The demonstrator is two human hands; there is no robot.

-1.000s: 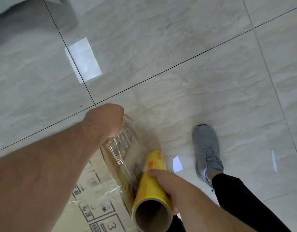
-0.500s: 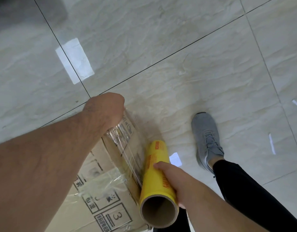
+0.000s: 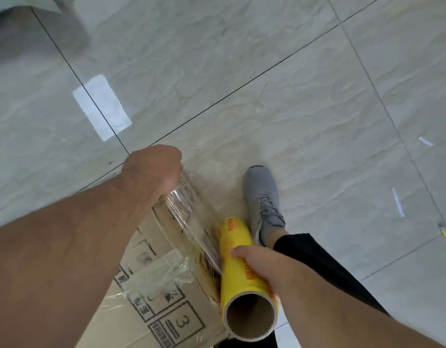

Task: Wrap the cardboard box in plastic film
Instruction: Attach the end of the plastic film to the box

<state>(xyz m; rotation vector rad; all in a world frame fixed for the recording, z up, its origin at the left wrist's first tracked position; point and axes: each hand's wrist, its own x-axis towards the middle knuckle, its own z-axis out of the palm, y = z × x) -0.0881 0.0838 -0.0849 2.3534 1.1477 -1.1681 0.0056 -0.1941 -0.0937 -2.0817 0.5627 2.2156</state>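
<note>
A brown cardboard box with black printed marks stands on the tiled floor at the bottom centre. Clear plastic film stretches over its right side and part of its top. My left hand is curled over the box's far upper corner and grips it where the film lies; its fingers are hidden. My right hand grips the yellow film roll, which lies against the box's right side with its open cardboard core facing me.
My right foot in a grey shoe and black trouser leg stand just right of the roll. White paper scraps lie on the glossy tiles to the right. A grey object sits at the top left corner.
The roll has stayed along the box's right side while my right hand slid a little down it. My left hand has kept its grip on the far corner. The view shifted slightly.
</note>
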